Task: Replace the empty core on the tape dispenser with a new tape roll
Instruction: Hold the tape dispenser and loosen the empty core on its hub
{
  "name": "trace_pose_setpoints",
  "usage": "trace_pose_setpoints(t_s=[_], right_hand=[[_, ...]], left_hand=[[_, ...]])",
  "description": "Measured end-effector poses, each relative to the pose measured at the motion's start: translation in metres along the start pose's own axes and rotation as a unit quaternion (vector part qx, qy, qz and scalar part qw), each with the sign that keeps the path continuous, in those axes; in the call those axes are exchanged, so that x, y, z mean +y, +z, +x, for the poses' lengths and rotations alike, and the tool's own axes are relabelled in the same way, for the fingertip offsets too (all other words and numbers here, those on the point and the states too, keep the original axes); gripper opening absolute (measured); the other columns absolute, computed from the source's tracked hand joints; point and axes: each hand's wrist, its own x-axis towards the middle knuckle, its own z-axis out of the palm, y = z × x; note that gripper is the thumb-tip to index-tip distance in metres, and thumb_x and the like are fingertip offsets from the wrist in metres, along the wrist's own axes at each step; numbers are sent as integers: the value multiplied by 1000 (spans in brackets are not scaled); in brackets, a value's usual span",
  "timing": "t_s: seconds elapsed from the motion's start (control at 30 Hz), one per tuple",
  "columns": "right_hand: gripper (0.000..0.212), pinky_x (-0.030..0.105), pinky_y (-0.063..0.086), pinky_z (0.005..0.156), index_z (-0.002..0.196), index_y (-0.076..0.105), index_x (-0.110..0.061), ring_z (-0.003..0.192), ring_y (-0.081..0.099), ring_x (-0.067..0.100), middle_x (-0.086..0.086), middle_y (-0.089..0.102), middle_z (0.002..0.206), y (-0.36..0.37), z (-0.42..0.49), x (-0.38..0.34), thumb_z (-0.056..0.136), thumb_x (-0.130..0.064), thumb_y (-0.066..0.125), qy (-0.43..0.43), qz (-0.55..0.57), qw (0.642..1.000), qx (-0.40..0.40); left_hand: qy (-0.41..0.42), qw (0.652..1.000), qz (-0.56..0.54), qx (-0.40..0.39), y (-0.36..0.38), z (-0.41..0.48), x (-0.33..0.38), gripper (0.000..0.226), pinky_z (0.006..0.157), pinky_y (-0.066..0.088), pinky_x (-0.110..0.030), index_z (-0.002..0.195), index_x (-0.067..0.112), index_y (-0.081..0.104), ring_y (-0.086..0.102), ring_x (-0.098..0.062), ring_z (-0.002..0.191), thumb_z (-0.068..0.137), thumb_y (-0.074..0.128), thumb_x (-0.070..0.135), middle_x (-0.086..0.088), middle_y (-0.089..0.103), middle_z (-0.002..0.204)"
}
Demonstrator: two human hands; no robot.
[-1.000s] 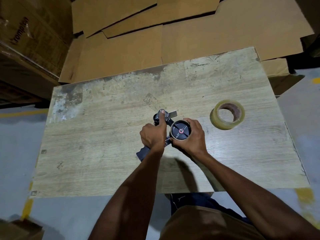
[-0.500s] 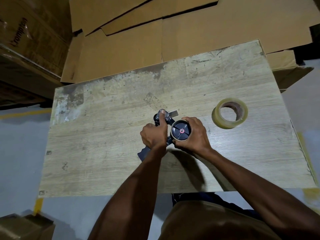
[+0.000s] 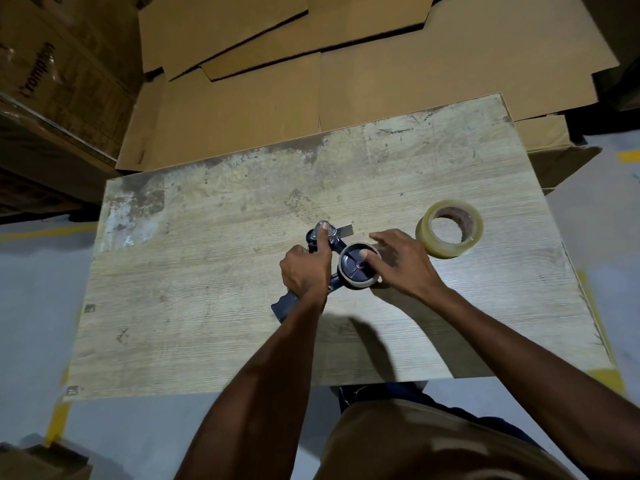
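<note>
A dark tape dispenser (image 3: 285,304) lies on its side in the middle of the worn wooden table (image 3: 207,289). My left hand (image 3: 304,268) grips its frame, with the forefinger stretched along it to the front roller. A thin brown empty core (image 3: 360,284) sits round the dispenser's black hub (image 3: 349,268). My right hand (image 3: 401,261) is at the core's right side, thumb on top of the hub and fingers spread around the core. The new roll of clear tape (image 3: 446,249) lies flat to the right, a little apart from my right hand.
Flattened cardboard sheets (image 3: 242,116) lie stacked beyond the table's far edge. Printed cartons (image 3: 52,81) stand at the far left, and another box (image 3: 34,459) sits on the floor at the near left. Yellow floor markings run beside the table.
My right hand has loosened from a full wrap round the core: its thumb now rests on the hub and its fingers are spread. The left hand and the dispenser stayed put. The camera moved slightly.
</note>
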Motion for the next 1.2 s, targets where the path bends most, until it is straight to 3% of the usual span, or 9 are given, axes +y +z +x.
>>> trace_pose_setpoints(t_s=[0.07, 0.2, 0.3, 0.47, 0.63, 0.83, 0.93, 1.03, 1.2], right_hand=[[40, 40, 57, 86, 125, 71, -7, 96, 69, 25, 14, 72, 109, -5, 9, -1, 93, -31, 75, -3, -24, 1000, 19], [25, 35, 53, 80, 111, 78, -7, 90, 69, 29, 14, 75, 98, -3, 25, -6, 92, -25, 74, -2, -75, 997, -17], [16, 35, 45, 68, 93, 77, -5, 85, 64, 34, 15, 69, 86, 2, 29, -10, 95, -17, 67, -45, -140, 988, -43], [9, 34, 40, 64, 89, 72, 0, 85, 60, 37, 18, 64, 86, 5, 33, -16, 88, -2, 63, -87, -225, 967, -80], [13, 35, 39, 65, 94, 71, 0, 91, 61, 37, 19, 66, 93, 0, 43, -23, 86, -6, 63, -99, -287, 943, -134], [13, 33, 36, 62, 88, 69, -1, 83, 66, 35, 20, 68, 92, -13, 54, -43, 89, -13, 63, -98, -372, 899, -210], [18, 32, 37, 65, 95, 70, 0, 87, 66, 35, 20, 67, 98, -18, 63, -57, 91, -17, 65, -82, -396, 879, -251], [20, 32, 39, 66, 102, 71, -2, 92, 67, 36, 20, 66, 105, -15, 68, -65, 89, -16, 67, -75, -402, 876, -257], [19, 33, 37, 63, 96, 71, 4, 85, 68, 39, 24, 70, 96, -10, 62, -64, 88, -14, 68, -123, -414, 872, -231]], left_hand=[[5, 1000, 1, -2, -1, 0, 0, 90, 65, 52, -37, 80, 4, 67, 66, -33, 80, 80, 49, 92, -13, 68, 83], [8, 1000, 4, 3, -2, -2, 0, 90, 64, 48, -36, 83, 3, 68, 66, -33, 83, 80, 50, 91, -13, 68, 86], [20, 1000, 4, 9, -1, 0, -2, 91, 69, 53, -39, 81, 1, 68, 67, -37, 86, 81, 50, 90, -18, 70, 87], [22, 1000, 0, 6, -1, 0, -2, 91, 66, 54, -38, 78, 1, 67, 67, -35, 80, 80, 49, 91, -17, 70, 83], [19, 1000, -2, 11, 0, 1, -2, 89, 66, 56, -38, 76, 3, 65, 68, -33, 78, 79, 50, 91, -15, 69, 82], [25, 1000, 2, 9, 0, 1, -2, 85, 65, 50, -35, 79, 3, 66, 67, -33, 81, 82, 52, 87, -15, 69, 85], [26, 1000, 8, 7, 1, 1, -2, 85, 64, 45, -33, 81, 3, 67, 67, -33, 83, 83, 52, 87, -16, 70, 88], [23, 1000, 5, 9, 1, 3, -3, 84, 63, 48, -34, 77, 5, 63, 64, -31, 78, 82, 52, 88, -15, 69, 85], [19, 1000, 1, 9, 3, 4, -5, 85, 62, 50, -35, 75, 6, 63, 61, -30, 73, 81, 50, 90, -14, 68, 82]])
